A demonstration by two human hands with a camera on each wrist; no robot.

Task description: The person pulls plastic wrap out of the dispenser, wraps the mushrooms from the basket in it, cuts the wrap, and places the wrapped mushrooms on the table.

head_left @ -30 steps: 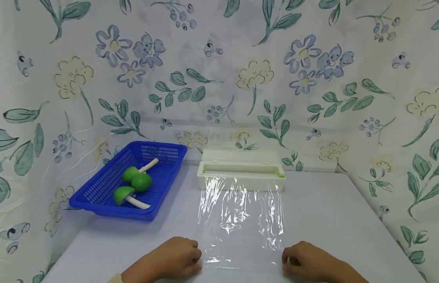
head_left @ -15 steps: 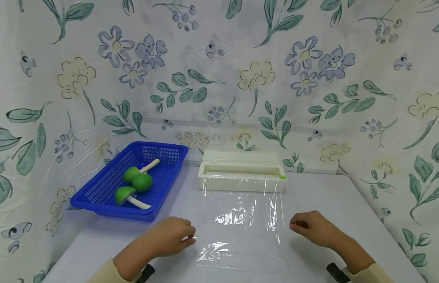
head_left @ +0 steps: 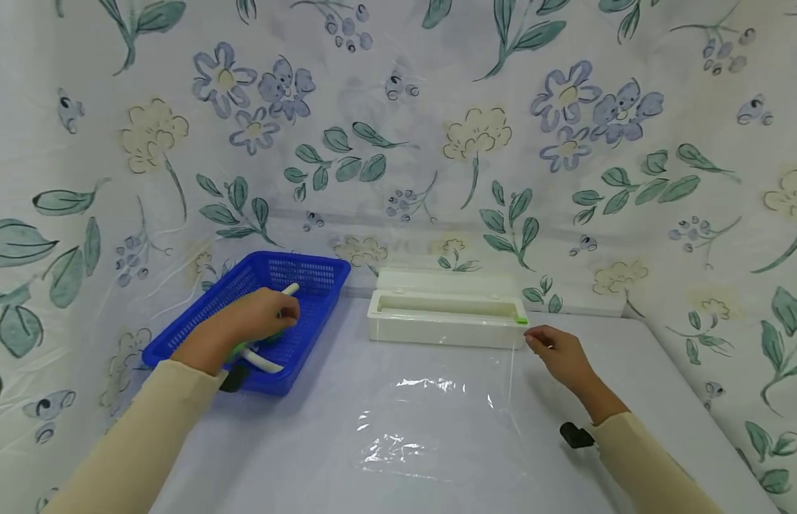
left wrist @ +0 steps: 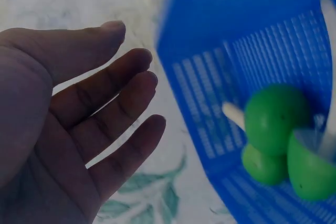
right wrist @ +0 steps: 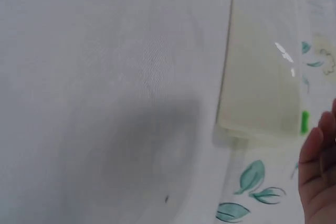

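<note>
Head view: the left hand [head_left: 260, 318], fingers loose and empty, hovers over the green mushroom toys [left wrist: 278, 116] in the blue basket [head_left: 199, 330]; the right hand [head_left: 555, 350], fingers loosely curled, holding nothing, sits by the wrap dispenser's [head_left: 446, 318] green slider [head_left: 522, 320], film [head_left: 430, 414] spread between the hands on the counter [head_left: 630, 385].

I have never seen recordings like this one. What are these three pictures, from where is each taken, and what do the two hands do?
No machine here: a person works with bare hands and wears three cameras. The wide picture comes from the head. There the left hand reaches into a blue basket holding green toy mushrooms. The left wrist camera shows this hand's fingers straight, holding nothing. The right hand is beside the green slider at the end of a white cling-film box; whether it touches the slider I cannot tell. A clear film sheet lies on the table. The right wrist picture is blurred and shows mainly the box and the table.
</note>
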